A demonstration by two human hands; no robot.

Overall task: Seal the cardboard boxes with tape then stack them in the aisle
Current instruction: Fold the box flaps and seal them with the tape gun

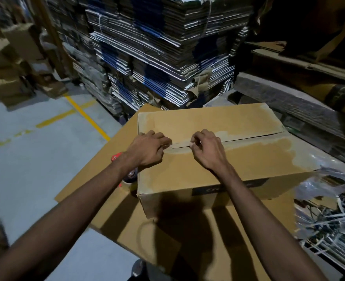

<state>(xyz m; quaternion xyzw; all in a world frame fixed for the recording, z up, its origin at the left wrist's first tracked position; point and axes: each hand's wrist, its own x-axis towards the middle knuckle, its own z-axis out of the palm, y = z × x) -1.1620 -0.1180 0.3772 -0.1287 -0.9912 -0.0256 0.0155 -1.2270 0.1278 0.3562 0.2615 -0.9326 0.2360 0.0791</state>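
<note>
A tall pile of flattened cartons (163,49) stands behind, tied with string. Yellow lines (86,116) cross the grey floor (25,159). Crumpled plastic wrap and strapping (328,209) lie at the right.

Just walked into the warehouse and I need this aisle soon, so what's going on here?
A person is working on a cardboard box that sits on a larger box. Both hands are on its top seam: the left hand rests near the seam's left end, and the right hand seems to pinch something pale at the seam, perhaps tape. A tape dispenser lies beside the box, partly hidden. The flaps are closed.
</note>
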